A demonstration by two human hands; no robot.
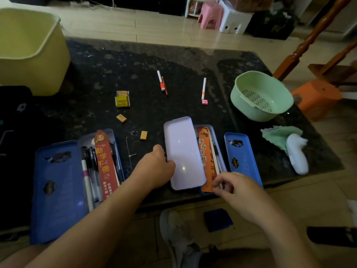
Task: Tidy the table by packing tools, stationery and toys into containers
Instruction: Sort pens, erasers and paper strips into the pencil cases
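Note:
Two blue pencil cases lie open at the near edge of the dark table (135,60). The left case (100,167) holds several pens and an orange bookmark, its lid (56,190) beside it. My left hand (154,167) grips the left edge of the pale inner lid (183,153) of the right case (209,161), which holds an orange bookmark. My right hand (229,184) pinches something at that case's near end. Loose on the table: two white markers (160,80) (203,88), a pink eraser (205,102), a yellow box (122,99) and two tan erasers (121,118) (143,135).
A yellow bin (29,51) stands at the back left and a green colander bowl (260,95) at the right. A green cloth (278,136) and a white object (296,156) lie near the right edge. A blue lid (242,157) rests right of the right case.

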